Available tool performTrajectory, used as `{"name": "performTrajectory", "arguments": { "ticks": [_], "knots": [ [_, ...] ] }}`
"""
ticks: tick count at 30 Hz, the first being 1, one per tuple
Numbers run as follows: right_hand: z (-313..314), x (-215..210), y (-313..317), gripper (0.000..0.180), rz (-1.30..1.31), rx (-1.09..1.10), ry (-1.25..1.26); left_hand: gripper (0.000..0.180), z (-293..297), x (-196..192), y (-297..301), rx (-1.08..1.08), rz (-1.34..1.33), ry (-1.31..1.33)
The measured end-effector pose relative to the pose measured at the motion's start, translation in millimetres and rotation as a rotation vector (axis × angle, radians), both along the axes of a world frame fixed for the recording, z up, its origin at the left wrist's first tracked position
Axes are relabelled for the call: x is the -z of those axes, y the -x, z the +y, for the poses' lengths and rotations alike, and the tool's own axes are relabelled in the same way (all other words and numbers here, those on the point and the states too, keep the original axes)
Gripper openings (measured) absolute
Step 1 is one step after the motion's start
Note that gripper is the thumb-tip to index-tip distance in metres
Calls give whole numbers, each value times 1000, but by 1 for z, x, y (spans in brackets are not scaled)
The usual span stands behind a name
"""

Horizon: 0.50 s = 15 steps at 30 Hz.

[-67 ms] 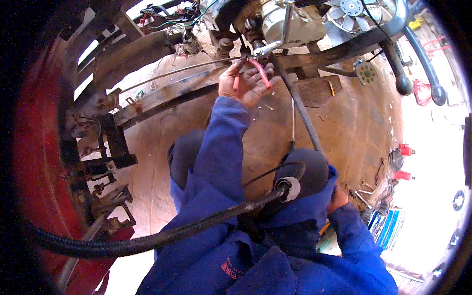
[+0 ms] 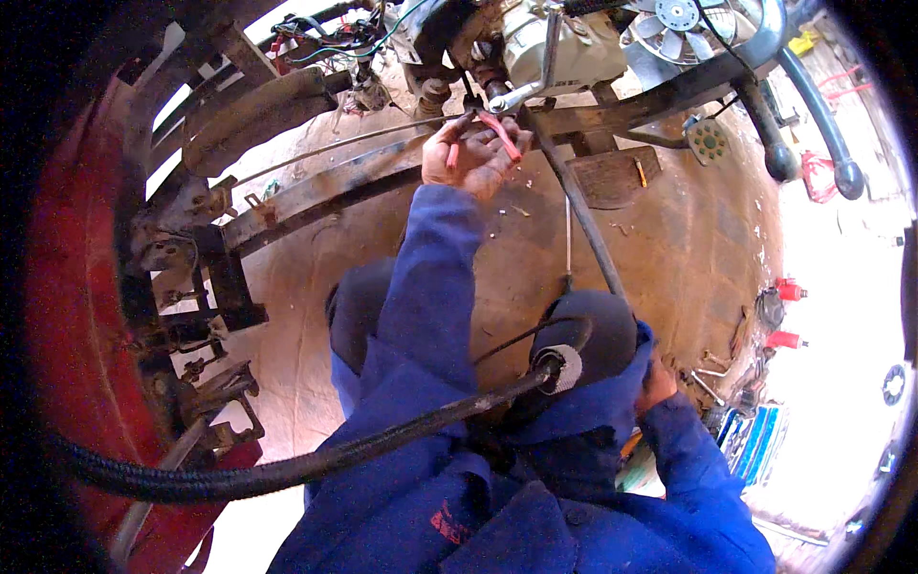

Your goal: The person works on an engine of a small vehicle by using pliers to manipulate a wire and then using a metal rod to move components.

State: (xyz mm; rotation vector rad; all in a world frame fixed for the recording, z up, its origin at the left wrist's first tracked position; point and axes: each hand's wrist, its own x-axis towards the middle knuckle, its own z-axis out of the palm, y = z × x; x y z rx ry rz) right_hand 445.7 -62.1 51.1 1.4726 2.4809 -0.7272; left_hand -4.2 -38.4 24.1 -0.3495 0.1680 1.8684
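Note:
My left hand (image 2: 469, 165) is reached out at the top centre, palm up, with its fingers curled about a pair of red-handled pliers (image 2: 501, 136). The handles are spread apart. The pliers' dark jaws point away from me, at the machine's metal parts, and what they touch is too small to tell. Just right of them a shiny wrench (image 2: 521, 94) sits against the machine, its handle rising. Low on the right, my right hand (image 2: 657, 383) rests beside my right knee (image 2: 588, 330). Its fingers are mostly hidden behind the trouser leg.
A metal frame rail (image 2: 325, 187) crosses the upper left. A dark bar (image 2: 583, 210) slopes down toward my knee. A pale engine housing (image 2: 564, 48), a fan (image 2: 677, 33) and a pedal (image 2: 708, 141) stand beyond. A black hose (image 2: 316, 469) arches close in front of me. Loose tools (image 2: 708, 383) lie at right.
My left hand has shifted very slightly left, and its fingers are curled a little more around the pliers' handles. The right hand stays beside the knee.

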Motion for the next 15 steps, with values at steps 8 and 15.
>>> {"name": "performTrajectory", "arguments": {
  "ticks": [8, 15],
  "knots": [
    [4, 18, -15, 32, 90, -75, -69, 26, 14, 24, -8, 161, -130, -408],
    [8, 7, 1, 33, 86, -48, -24, 23, 8, 27, -15, 89, -50, -403]
  ]
}}
